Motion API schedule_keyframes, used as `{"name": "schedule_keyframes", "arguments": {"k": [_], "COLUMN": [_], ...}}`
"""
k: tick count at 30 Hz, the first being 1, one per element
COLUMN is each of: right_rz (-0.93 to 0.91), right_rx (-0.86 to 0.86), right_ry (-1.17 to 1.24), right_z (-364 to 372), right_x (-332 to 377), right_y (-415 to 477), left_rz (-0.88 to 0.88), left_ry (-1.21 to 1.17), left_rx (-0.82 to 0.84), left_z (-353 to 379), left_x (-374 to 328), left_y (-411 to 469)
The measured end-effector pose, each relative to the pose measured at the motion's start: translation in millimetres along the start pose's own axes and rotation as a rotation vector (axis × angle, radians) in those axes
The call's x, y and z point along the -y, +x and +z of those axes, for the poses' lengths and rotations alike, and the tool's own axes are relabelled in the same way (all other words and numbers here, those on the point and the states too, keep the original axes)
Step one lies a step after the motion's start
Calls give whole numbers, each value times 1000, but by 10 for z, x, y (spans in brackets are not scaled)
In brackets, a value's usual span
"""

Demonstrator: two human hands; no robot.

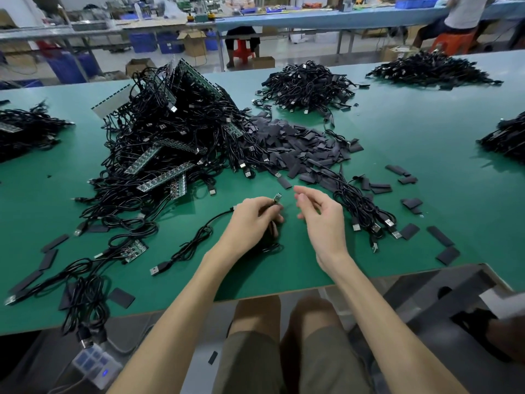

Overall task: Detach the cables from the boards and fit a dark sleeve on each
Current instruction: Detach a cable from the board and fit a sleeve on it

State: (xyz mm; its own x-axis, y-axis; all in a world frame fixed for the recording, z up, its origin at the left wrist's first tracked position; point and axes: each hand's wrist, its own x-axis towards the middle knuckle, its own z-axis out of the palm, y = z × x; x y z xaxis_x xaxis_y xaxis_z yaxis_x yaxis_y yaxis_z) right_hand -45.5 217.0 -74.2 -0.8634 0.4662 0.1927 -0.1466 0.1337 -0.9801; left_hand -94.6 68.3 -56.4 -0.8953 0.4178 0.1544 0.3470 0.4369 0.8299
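Note:
My left hand (252, 220) grips a black cable (196, 243) at its small green board end (277, 199), which sticks up between the fingers. The cable loops down to the left and ends in a USB plug (157, 270). My right hand (319, 216) hovers just right of that end with fingers loosely curled, holding nothing. A heap of flat dark sleeves (301, 149) lies beyond my hands. A big tangle of cables still on green boards (167, 143) rises at the left.
A bundle of cables with USB plugs (366, 211) lies right of my right hand. Loose sleeves (443, 237) are scattered on the green table (426, 132). More cable piles (309, 86) sit at the back and sides. The near table edge runs under my forearms.

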Motion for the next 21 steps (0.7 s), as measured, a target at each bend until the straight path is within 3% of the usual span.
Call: {"name": "schedule_keyframes", "arguments": {"k": [4, 10, 17, 21], "right_rz": [-131, -215, -336, -223], "right_rx": [112, 363, 94, 65], "right_ry": [-463, -1017, -1042, -1073], "right_z": [95, 238, 218, 187], "right_x": [36, 15, 39, 67], "right_y": [98, 266, 125, 106], "left_rz": [-101, -56, -31, -46], "left_ry": [-299, -371, -424, -515], "left_rx": [72, 122, 77, 116], "left_z": [-138, -152, -146, -175], "left_x": [78, 142, 271, 292], "left_y": [-13, -1, 19, 24]}}
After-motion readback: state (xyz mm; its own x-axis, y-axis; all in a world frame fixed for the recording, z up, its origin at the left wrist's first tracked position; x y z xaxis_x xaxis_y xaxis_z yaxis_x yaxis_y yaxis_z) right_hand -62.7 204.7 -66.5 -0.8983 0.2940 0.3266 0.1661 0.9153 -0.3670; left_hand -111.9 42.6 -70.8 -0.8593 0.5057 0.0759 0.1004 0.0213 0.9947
